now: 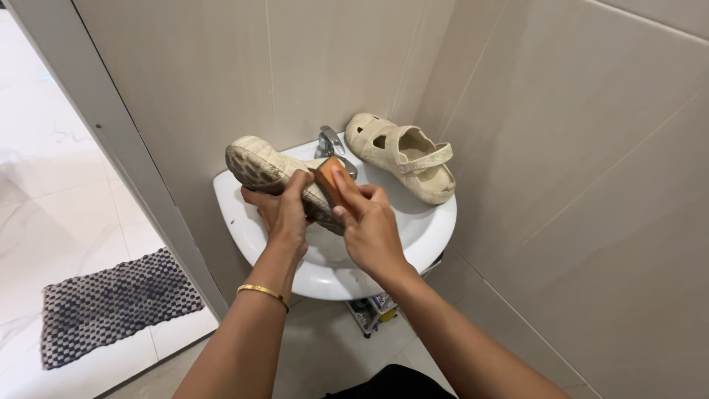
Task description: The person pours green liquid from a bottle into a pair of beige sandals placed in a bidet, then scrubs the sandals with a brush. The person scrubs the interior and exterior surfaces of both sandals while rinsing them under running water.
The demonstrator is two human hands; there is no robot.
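Observation:
My left hand [283, 212] grips a cream shoe [260, 165] sole-up over a white wall basin [244, 229]. My right hand [368, 223] holds an orange-brown scrubbing brush [327, 177] pressed against the shoe's sole near the heel. A gold bangle sits on my left wrist. A second cream shoe [402, 154] with a strap lies upright on the basin's back right rim, against the tiled wall.
A chrome tap [327, 140] stands at the back of the basin. Beige tiled walls close in behind and on the right. A grey door frame [111, 140] runs down the left, with a dark woven mat [111, 304] on the white floor beyond. A small rack with bottles [373, 309] stands under the basin.

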